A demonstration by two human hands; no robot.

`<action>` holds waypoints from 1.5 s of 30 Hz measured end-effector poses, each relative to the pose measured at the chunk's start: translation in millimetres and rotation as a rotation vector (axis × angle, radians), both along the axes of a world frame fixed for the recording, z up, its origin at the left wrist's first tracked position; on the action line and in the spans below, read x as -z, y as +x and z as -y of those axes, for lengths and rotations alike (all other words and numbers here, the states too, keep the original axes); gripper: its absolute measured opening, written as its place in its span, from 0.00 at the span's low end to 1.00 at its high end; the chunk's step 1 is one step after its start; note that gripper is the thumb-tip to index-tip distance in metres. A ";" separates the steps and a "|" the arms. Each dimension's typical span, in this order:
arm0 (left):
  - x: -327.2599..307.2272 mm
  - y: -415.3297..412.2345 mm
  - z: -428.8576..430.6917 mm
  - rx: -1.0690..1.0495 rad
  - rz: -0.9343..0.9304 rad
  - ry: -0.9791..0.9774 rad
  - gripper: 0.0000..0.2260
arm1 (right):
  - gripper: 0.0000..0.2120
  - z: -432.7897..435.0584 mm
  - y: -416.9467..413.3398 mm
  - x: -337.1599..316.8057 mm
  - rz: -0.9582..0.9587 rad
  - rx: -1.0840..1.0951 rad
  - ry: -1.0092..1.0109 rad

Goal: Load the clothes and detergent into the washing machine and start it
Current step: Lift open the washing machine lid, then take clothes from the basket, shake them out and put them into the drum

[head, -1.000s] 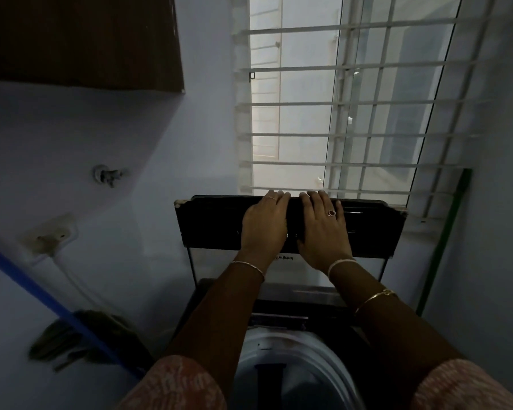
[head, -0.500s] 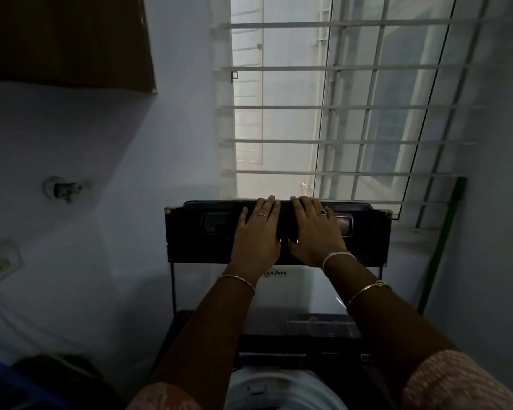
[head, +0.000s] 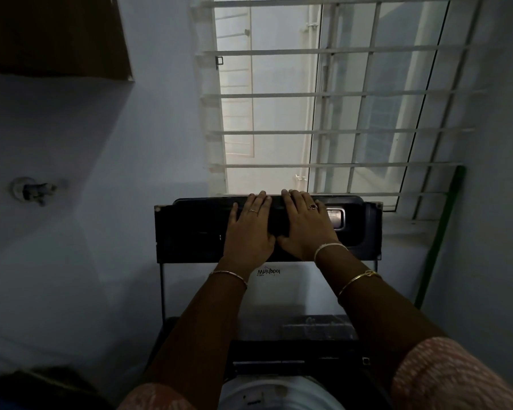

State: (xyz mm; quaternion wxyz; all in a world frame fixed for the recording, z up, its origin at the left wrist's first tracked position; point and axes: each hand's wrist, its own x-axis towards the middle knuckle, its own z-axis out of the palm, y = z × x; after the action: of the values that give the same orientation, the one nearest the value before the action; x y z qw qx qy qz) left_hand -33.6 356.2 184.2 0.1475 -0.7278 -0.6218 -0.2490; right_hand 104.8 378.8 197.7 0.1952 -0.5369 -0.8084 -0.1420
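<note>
— Looking down past your arms, what do you have under your palms?

— Both hands lie flat on the dark upper band of the raised lid [head: 190, 232] of the washing machine [head: 282, 392]. Your left hand [head: 249, 229] and right hand [head: 304, 226] sit side by side, thumbs nearly touching, fingers stretched out and reaching the lid's top edge. Neither hand is closed around anything; they press open-palmed against the panel.

— And the lid itself?

— It stands upright in front of the barred window [head: 323, 99], its clear lower pane showing a brand mark [head: 268, 272] upside down (mirrored too, from where you stand). A silver handle recess [head: 336, 218] shows just beside your right hand's fingers.

— Where is the tub?

— Directly below you, between your forearms: a pale rim at the bottom edge. Whether clothes are inside I cannot tell; the room is dim.

— Anything else nearby?

— A wall tap [head: 34, 190] well off to your left, a green pole [head: 439, 241] leaning at the right wall, and a dark cabinet [head: 54, 34] above left.
</note>
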 end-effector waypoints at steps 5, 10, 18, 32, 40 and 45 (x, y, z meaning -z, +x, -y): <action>-0.3 -1.1 -7.6 -0.001 0.013 -0.039 0.31 | 0.44 -11.7 -0.5 4.0 0.001 -0.005 -0.023; -0.3 0.6 -13.0 -0.039 -0.024 -0.110 0.34 | 0.46 -15.7 1.0 13.5 0.056 0.020 -0.021; 2.2 0.5 -10.1 -0.058 -0.122 -0.152 0.40 | 0.46 -1.7 -4.0 20.0 0.026 0.070 -0.066; 40.6 17.1 55.1 0.005 0.033 -0.141 0.36 | 0.37 74.0 17.2 26.8 -0.138 -0.009 -0.217; 91.9 75.4 124.9 0.164 0.202 -0.320 0.35 | 0.35 168.1 80.9 82.7 -0.205 0.106 -0.318; 117.6 117.9 184.5 0.296 0.196 -0.409 0.33 | 0.34 245.9 133.3 114.3 -0.277 0.188 -0.403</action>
State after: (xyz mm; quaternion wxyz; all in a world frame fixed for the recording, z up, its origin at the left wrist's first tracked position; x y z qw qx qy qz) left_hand 84.3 171.7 66.6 -0.1015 -0.7979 -0.5572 -0.2062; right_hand 238.1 132.9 83.4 0.1792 -0.6518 -0.7326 0.0791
